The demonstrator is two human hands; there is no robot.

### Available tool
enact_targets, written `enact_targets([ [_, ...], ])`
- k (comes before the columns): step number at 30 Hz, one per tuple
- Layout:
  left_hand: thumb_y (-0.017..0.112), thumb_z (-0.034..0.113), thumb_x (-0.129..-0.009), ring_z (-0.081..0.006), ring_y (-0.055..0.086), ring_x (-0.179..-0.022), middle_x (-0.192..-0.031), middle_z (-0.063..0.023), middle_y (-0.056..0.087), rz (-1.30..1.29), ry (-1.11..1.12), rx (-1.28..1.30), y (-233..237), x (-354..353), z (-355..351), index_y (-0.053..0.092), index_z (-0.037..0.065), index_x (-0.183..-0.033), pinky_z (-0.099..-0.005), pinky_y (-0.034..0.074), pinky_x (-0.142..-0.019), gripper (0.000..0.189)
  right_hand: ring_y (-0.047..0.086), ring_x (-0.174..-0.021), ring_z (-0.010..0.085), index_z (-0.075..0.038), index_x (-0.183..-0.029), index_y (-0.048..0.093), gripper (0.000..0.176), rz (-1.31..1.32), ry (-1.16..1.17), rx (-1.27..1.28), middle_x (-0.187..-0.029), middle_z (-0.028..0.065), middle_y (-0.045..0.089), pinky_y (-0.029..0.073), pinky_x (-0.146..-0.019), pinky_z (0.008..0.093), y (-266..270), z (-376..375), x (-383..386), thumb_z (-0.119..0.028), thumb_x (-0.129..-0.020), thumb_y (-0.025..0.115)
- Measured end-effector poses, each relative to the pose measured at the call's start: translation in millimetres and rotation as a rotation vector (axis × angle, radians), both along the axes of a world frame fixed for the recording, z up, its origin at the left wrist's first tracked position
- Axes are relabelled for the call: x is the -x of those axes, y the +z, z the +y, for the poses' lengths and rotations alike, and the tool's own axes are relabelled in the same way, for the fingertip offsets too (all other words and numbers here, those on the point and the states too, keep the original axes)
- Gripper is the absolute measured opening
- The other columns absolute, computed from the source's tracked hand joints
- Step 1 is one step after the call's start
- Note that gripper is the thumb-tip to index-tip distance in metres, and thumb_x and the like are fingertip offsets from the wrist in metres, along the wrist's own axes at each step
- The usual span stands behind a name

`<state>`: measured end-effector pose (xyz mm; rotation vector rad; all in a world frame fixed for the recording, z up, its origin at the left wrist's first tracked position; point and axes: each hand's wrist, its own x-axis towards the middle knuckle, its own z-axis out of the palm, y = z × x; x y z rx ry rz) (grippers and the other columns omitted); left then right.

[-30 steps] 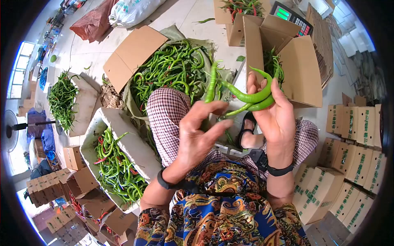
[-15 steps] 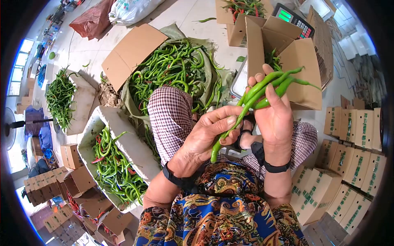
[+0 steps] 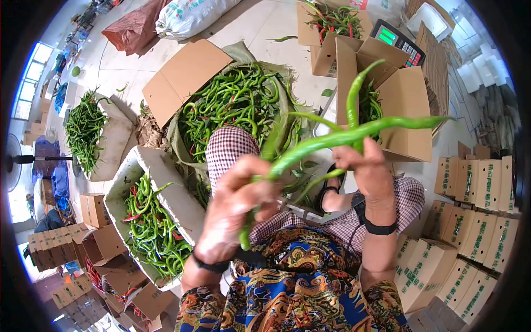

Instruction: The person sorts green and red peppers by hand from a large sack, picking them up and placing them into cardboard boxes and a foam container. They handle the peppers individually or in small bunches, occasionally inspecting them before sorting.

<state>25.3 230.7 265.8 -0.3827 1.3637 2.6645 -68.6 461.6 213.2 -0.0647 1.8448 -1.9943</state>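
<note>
Long green chili peppers [image 3: 326, 139] are held up between my two hands, crossing each other at different angles. My left hand [image 3: 235, 202], slightly blurred, is closed around the near end of a long curved pepper, and another tip pokes out below its fingers. My right hand [image 3: 373, 174] has its fingers curled in beneath the crossing peppers, with one upright pepper [image 3: 357, 97] rising above it. Just beyond the right hand is an open cardboard box [image 3: 406, 105] with green peppers inside. A large sack [image 3: 286, 119] full of green peppers lies past my knee.
To my left stands a white foam box [image 3: 171, 196] of green and some red peppers. A digital scale [image 3: 395, 41] is at the back right, near another box of peppers [image 3: 337, 22]. Printed cartons [image 3: 426, 271] are stacked on the right. A fan [image 3: 14, 160] is far left.
My left hand has moved left and toward me. The peppers, earlier bunched together, now spread and cross. My right hand has lowered, and its fingers have curled in.
</note>
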Motion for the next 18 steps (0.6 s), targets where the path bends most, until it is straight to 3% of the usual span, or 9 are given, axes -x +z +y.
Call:
enact_targets([
  [1,0.063,0.017,-0.087,-0.0055,0.041,-0.047,-0.068,-0.0004,0.050,0.078,0.100,0.137,4,-6,-12,0.055,0.006,-0.093,-0.0186,0.032,-0.042,0.015,0.052,-0.065,0.0087,0.000,-0.115,0.057,0.039,-0.010,-0.087,0.030,-0.083,0.0025,0.059,0.044,-0.063,0.0228,4,3,3,-0.026,-0.088,0.067],
  [3,0.062,0.020,-0.088,-0.0049,0.037,-0.045,-0.066,0.0016,0.048,0.109,0.406,0.171,4,-12,-43,0.055,0.007,-0.093,-0.0196,0.030,-0.040,0.015,0.050,-0.063,0.0082,0.001,-0.114,0.057,0.035,-0.026,-0.171,0.157,-0.080,0.0024,0.056,0.043,-0.061,0.0227,6,20,15,-0.022,-0.089,0.065],
  [6,0.059,0.026,-0.093,-0.0040,0.040,-0.052,-0.067,0.0023,0.046,0.066,0.566,0.579,-2,-32,-119,0.053,0.009,-0.091,-0.0191,0.031,-0.042,0.018,0.049,-0.063,0.0082,0.003,-0.115,0.056,0.034,0.053,-0.280,0.146,-0.080,0.0025,0.055,0.041,-0.061,0.0219,21,52,37,-0.020,-0.091,0.064],
  [9,0.057,0.021,-0.095,-0.0036,0.041,-0.051,-0.067,0.0041,0.048,-0.045,0.891,0.842,-6,-59,-164,0.057,0.010,-0.094,-0.0180,0.030,-0.041,0.011,0.049,-0.065,0.0083,0.001,-0.121,0.056,0.038,0.246,-0.375,-0.135,-0.080,0.0010,0.054,0.040,-0.061,0.0223,44,84,68,-0.020,-0.090,0.064],
  [12,0.060,0.021,-0.094,-0.0029,0.046,-0.057,-0.072,0.0025,0.053,-0.126,0.947,1.020,-50,-123,-269,0.062,0.009,-0.099,-0.0170,0.034,-0.046,0.014,0.047,-0.066,0.0062,-0.002,-0.123,0.056,0.038,0.312,-0.427,-0.257,-0.079,-0.0009,0.052,0.039,-0.061,0.0212,34,121,112,-0.020,-0.090,0.063],
  [15,0.063,0.021,-0.091,-0.0118,0.055,-0.068,-0.081,-0.0039,0.060,-0.202,0.932,1.263,-89,-190,-330,0.063,0.006,-0.109,-0.0260,0.046,-0.061,0.023,0.059,-0.086,0.0205,0.000,-0.127,0.053,0.048,0.462,-0.201,-0.931,-0.096,0.0113,0.062,0.046,-0.077,0.0329,-4,153,159,-0.027,-0.088,0.063],
  [16,0.064,0.020,-0.089,-0.0183,0.057,-0.078,-0.089,-0.0081,0.062,-0.323,0.816,1.638,-113,-227,-360,0.063,0.005,-0.112,-0.0325,0.047,-0.072,0.027,0.062,-0.097,0.0272,0.001,-0.128,0.052,0.052,0.597,-0.125,-1.281,-0.106,0.0168,0.064,0.047,-0.085,0.0372,-11,154,164,-0.029,-0.087,0.063],
  [17,0.065,0.019,-0.087,-0.0249,0.059,-0.089,-0.097,-0.0123,0.063,-0.460,0.655,1.994,-128,-257,-380,0.063,0.004,-0.115,-0.0389,0.047,-0.084,0.032,0.056,-0.117,0.0351,0.002,-0.131,0.049,0.058,0.409,-0.006,-1.177,-0.124,0.0238,0.058,0.041,-0.100,0.0402,-23,160,172,-0.031,-0.086,0.062],
  [18,0.065,0.016,-0.084,-0.0327,0.055,-0.105,-0.108,-0.0175,0.061,-0.644,0.545,2.144,-127,-268,-369,0.063,0.004,-0.116,-0.0451,0.041,-0.095,0.034,0.055,-0.120,0.0329,0.000,-0.133,0.049,0.057,0.322,-0.002,-1.329,-0.127,0.0226,0.057,0.040,-0.102,0.0377,-28,156,170,-0.030,-0.086,0.061],
])
